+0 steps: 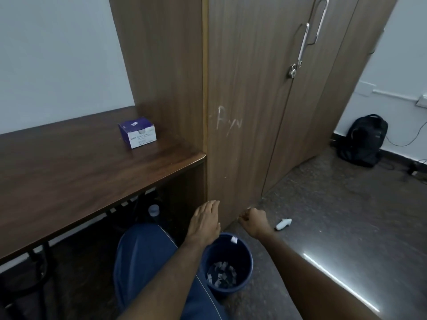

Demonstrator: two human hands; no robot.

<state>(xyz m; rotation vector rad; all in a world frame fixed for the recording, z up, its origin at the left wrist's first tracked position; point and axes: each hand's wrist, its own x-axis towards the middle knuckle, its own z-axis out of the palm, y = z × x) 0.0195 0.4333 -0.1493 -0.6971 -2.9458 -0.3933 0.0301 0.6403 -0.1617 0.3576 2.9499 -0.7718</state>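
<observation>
The left hand [204,219] hangs flat above the blue waste bin [227,265], fingers straight and together, holding nothing; the right hand [251,219] is curled into a loose fist just beyond the bin's far rim, and whether it pinches anything cannot be told; a small white scrap [234,239] sits at the rim below both hands, with paper scraps [221,274] on the bin's bottom.

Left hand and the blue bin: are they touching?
Cannot tell. In the head view the left hand hangs flat above the blue bin; the wrist overlaps its rim, so neither gap nor contact shows plainly.
</observation>
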